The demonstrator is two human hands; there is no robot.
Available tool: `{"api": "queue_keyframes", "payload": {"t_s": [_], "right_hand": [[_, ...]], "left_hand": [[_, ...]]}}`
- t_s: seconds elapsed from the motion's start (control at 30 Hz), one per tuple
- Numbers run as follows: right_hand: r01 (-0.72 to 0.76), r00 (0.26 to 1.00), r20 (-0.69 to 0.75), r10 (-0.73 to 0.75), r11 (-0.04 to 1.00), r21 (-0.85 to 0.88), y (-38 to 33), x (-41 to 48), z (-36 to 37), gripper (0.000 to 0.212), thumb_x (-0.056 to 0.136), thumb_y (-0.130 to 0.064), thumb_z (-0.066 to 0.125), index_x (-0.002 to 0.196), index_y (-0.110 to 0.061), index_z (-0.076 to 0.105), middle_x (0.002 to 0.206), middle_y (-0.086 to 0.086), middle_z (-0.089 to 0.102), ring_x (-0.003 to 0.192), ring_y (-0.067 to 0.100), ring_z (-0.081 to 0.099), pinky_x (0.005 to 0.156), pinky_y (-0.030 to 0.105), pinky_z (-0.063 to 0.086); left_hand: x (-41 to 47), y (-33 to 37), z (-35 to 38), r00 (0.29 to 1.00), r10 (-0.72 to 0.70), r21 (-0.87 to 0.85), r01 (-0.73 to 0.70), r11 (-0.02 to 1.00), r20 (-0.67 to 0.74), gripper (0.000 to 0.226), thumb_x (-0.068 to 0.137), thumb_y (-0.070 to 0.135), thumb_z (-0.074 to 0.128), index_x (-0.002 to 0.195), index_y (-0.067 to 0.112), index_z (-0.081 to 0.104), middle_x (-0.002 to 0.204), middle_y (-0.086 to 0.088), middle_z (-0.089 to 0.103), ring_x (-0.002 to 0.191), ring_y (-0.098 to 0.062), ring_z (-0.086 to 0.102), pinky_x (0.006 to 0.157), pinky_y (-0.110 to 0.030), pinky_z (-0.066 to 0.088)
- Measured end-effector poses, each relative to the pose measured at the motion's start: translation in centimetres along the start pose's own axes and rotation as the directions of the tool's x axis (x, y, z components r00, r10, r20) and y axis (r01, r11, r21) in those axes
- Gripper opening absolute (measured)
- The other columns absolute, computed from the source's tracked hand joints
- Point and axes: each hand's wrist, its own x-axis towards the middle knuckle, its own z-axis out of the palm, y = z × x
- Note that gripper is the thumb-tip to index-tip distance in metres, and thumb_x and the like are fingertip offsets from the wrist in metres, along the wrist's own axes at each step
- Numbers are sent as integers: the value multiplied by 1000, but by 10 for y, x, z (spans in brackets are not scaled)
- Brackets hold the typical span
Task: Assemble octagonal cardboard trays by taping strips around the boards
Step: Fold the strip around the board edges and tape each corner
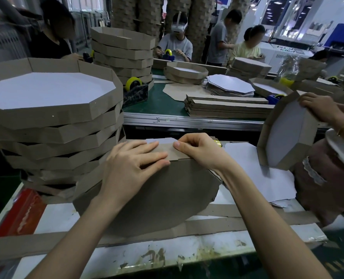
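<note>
A brown octagonal cardboard board stands tilted on its edge on the white worktable in front of me. A cardboard strip lies folded along its top edge. My left hand lies flat with straight fingers, pressing on the strip and the board's upper face. My right hand pinches the strip at the top edge with curled fingers. A yellow tape roll peeks out behind my right hand. Long loose strips lie on the table under my forearms.
A tall stack of finished trays stands at my left. To my right another person's hand holds a tray upright. On the green conveyor sit a tape dispenser, bundled strips and octagon boards. Workers sit opposite.
</note>
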Motion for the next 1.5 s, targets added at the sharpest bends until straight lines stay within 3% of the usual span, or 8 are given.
{"api": "queue_keyframes", "payload": {"t_s": [0.37,0.53,0.77,0.87,0.97,1.03,1.3,1.5], "right_hand": [[65,998,18,-65,998,-12,9,8,0,25,99,-32,59,94,-9,68,88,31,61,74,19,50,68,35,40],[81,997,5,-81,997,1,13,10,1,20,99,-33,58,83,-23,66,75,6,55,70,13,47,64,31,37],[83,997,-1,-83,997,-5,14,14,3,21,98,-36,60,81,-23,66,72,7,53,67,10,46,61,28,36],[90,996,14,-90,996,-16,14,13,1,21,97,-36,62,83,-21,67,73,16,57,68,10,47,62,30,37],[109,992,62,-107,993,-37,12,12,-5,21,96,-34,63,79,-23,64,56,-15,43,56,4,37,53,21,31],[107,990,95,-102,993,-49,11,12,-9,21,96,-35,63,77,-24,63,50,-17,39,50,2,33,49,17,28],[126,984,132,-119,991,-39,8,20,-8,19,96,-29,64,80,-19,61,60,-8,39,57,9,32,53,25,26],[111,968,225,-109,994,6,4,25,-13,20,94,-30,67,79,-18,62,52,-8,36,50,10,26,48,22,21]], "left_hand": [[5,-4,1,995,50,151,-63,987,89,40,86,59,48,115,39,70,129,10,63,115,-17,59,89,-39,43],[9,-6,0,992,45,262,-74,962,115,55,85,59,54,131,29,62,135,10,59,119,-17,56,91,-36,42],[17,-10,-5,938,-59,540,-145,829,342,112,72,77,58,156,26,5,158,11,23,142,-10,25,112,-35,24],[26,4,3,947,-61,514,-116,850,316,104,67,87,47,148,24,26,146,7,41,135,-14,36,110,-42,27],[35,16,16,956,-17,478,-131,868,293,77,71,87,43,117,26,42,116,9,58,110,-14,53,86,-32,39],[36,17,20,953,2,501,-161,851,303,70,72,86,41,106,25,42,108,10,58,104,-14,55,81,-30,37],[37,12,24,952,37,534,-203,821,305,73,70,84,26,107,23,43,105,9,55,104,-14,55,82,-31,39],[33,8,19,955,45,506,-195,840,293,77,69,86,34,114,24,43,108,9,54,103,-14,55,80,-30,38]]}}
